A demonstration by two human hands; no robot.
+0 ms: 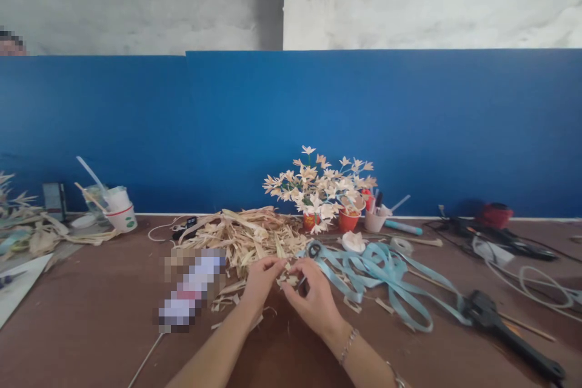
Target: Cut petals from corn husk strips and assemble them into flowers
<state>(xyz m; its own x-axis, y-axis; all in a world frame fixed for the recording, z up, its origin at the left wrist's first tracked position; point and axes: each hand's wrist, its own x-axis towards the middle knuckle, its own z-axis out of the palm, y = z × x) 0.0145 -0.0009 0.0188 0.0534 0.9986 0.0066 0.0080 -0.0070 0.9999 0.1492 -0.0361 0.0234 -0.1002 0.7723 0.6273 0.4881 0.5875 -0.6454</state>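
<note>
Both hands are near the middle of the brown table, at the front of a heap of dry, pale husk strips (254, 233). My left hand (264, 279) has its thumb and fingers brought together; whatever lies between them is too small to make out. Facing it, my right hand (311, 294) curls its fingers, with a small dark item partly showing inside the grip. Small pale scraps (286, 279) show between the two hands. Behind them stand pale star-shaped flowers (318, 185) in red cups (349, 220).
Light blue ribbon (386, 270) lies tangled on the right, with a black tool (513, 333) beyond it. A blurred phone-like object (193, 291) is left of my hands. Cups (122, 218) and more husks (40, 236) stand farther left. A blue partition (136, 133) runs behind the table.
</note>
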